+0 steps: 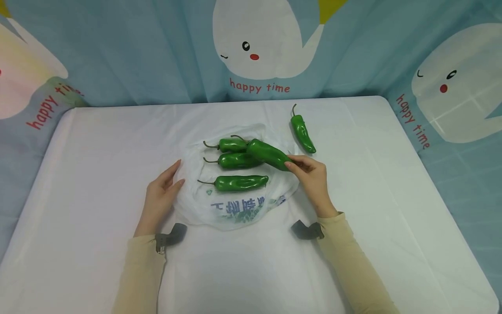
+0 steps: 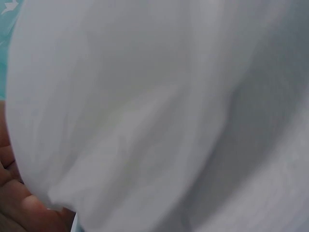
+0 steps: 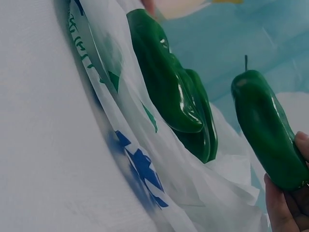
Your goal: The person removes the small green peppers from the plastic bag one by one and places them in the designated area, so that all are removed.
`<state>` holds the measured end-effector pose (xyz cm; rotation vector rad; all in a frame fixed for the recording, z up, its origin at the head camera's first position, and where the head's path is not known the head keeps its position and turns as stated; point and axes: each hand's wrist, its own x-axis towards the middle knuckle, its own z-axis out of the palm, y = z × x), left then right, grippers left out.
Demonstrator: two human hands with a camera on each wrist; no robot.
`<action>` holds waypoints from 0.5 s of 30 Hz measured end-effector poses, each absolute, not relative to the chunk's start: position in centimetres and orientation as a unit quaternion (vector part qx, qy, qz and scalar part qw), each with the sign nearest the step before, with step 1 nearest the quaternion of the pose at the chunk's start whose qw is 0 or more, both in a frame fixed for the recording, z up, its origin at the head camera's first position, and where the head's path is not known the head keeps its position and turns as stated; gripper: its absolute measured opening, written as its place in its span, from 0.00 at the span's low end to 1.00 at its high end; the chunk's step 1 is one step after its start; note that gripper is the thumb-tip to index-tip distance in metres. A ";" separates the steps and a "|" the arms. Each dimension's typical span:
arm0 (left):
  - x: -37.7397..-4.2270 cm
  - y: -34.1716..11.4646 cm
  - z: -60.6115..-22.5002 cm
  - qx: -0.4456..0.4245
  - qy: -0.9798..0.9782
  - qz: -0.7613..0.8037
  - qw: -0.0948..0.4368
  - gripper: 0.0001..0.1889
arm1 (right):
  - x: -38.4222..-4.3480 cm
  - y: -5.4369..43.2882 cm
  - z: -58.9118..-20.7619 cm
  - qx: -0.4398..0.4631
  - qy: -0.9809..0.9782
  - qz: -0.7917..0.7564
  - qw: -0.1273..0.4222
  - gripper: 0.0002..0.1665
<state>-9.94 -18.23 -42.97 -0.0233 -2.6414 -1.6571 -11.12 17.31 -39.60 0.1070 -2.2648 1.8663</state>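
Note:
Thumb and fingertips of my right hand pinch the tip of a green pepper, its stem pointing left. This held pepper is raised over a white plastic bag. Three other peppers lie within the bag's spread rim: a back one, a middle one, partly covered by the held pepper, and a front one. My left hand rests at the bag's left edge, thumb and fingers apart. In the left wrist view, the bag hides much of that hand.
One more green pepper lies on the white-covered table, behind and right of the bag. A blue curtain printed with white whales hangs behind the table's far edge and along its sides. Dark wrist-camera mounts sit on both cuffs.

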 end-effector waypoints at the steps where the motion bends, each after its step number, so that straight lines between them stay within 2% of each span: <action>1: -10.0 -18.2 -43.0 -0.007 -0.848 -0.530 0.011 0.27 | -11.3 17.5 -40.0 0.033 -0.765 0.635 0.105 0.12; 15: -10.0 -18.3 -43.3 -0.008 -0.847 -0.531 0.014 0.26 | -12.0 18.1 -40.7 0.032 -0.755 0.643 0.129 0.14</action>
